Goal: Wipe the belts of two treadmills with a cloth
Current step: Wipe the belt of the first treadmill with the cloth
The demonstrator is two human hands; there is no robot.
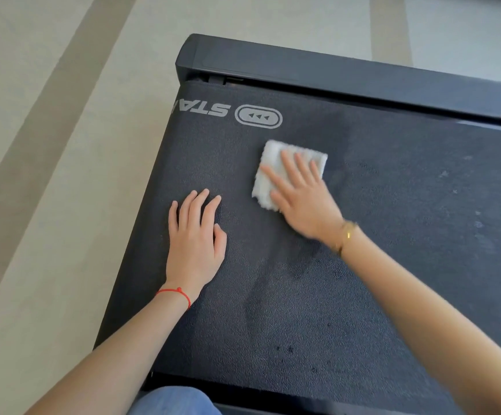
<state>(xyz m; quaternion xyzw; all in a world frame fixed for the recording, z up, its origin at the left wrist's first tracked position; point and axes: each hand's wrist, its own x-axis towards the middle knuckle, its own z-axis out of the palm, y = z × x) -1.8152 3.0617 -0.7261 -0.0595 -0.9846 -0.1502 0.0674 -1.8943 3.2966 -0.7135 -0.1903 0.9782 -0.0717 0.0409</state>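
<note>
Dark textured rubber, the one treadmill belt [318, 280] we see runs off frame right, its printed lettering cut short, while our flat right hand [303, 196] presses one folded white cloth [276, 163], half covered, and our open left hand [195, 235] rests alongside.

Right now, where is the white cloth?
In the head view, the white cloth lies flat on the treadmill belt under the right hand, just below the arrow logo and right of the left hand.

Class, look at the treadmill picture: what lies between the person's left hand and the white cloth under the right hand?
In the head view, only bare dark belt lies between the left hand and the white cloth; nothing else sits there.
</note>
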